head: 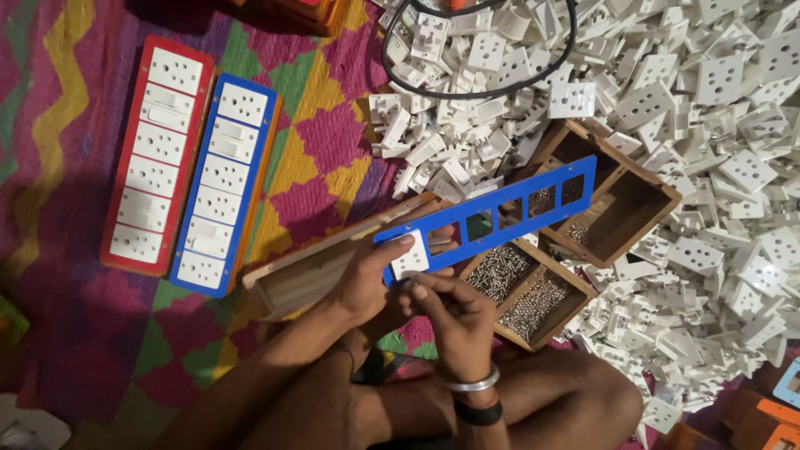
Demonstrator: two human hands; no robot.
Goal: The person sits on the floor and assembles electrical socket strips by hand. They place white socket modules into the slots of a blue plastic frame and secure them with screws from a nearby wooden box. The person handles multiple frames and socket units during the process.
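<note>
My left hand (367, 279) grips the near end of a long blue faceplate (533, 200) with several square cut-outs, thumb on its edge. A white socket module (411, 258) sits in the nearest cut-out. My right hand (454, 312), wearing a metal bangle and a dark band, has its fingertips against that module from below. The plate slants up to the right above a wooden tray of screws (533, 300). A long wooden box (304, 271) lies under my left hand.
Two finished switch boards lie at the left on the patterned cloth: a red one (157, 154) and a blue one (221, 183). A big heap of white socket modules (708, 125) fills the right, with a black cable (479, 87) looped over it. My bare legs are at the bottom.
</note>
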